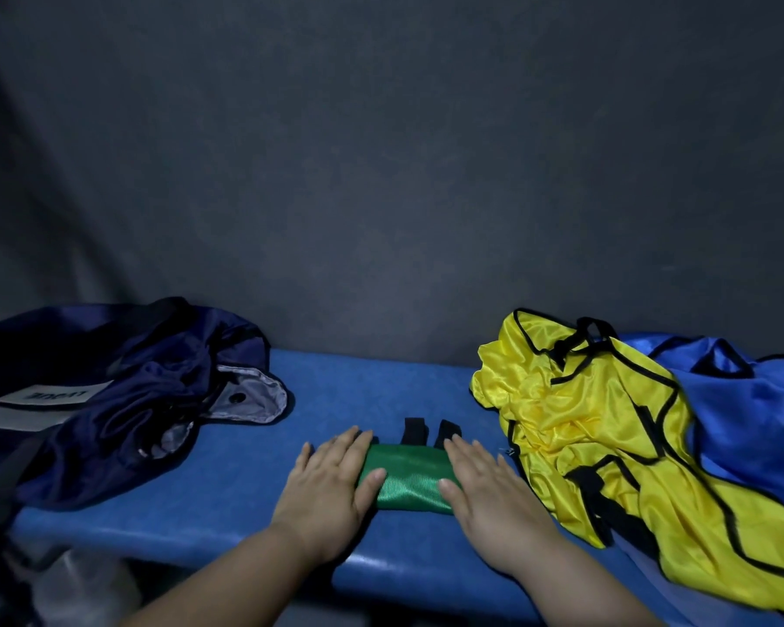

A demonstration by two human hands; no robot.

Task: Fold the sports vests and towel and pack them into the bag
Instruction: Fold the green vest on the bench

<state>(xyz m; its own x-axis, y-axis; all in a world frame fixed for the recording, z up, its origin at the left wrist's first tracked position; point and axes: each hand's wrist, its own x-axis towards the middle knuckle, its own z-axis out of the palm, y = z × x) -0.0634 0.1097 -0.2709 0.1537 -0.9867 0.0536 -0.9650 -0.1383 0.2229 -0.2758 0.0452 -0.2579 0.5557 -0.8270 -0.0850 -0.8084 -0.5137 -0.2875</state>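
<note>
A small, folded, shiny green sports vest (406, 479) lies in the middle of the long blue desk (245, 463), near its front edge. Two short black straps (415, 429) stick out from its far side.

The left grip (331, 472), a bare hand, lies flat on the left end of the green vest. Its fingers (349, 441) are straight and spread out, and its thumb rests on the green cloth. The right grip (489, 481), the other bare hand, lies flat on the right end in the same way. Both grips are released and press down on the vest. They do not clutch it.

A big, soft, dark blue cloth bag (123, 377) sits on the left side of the desk, well apart from the green vest. It is floppy and crumpled. A white label (55, 393) shows on it, and a pale grey flap (254, 395) of its lining hangs out toward the middle.

On the right side lies a crumpled shiny yellow sports vest with black trim (598, 423). Part of it hangs over the front edge of the desk. It is just beside the right grip. Behind it, farther right, is a shiny blue sports vest (752, 409), and the yellow one lies partly over it.

Low on the left, under the desk edge, there may be something clear, but it is too blurry to tell.

A dark grey wall (381, 174) stands behind the desk.
</note>
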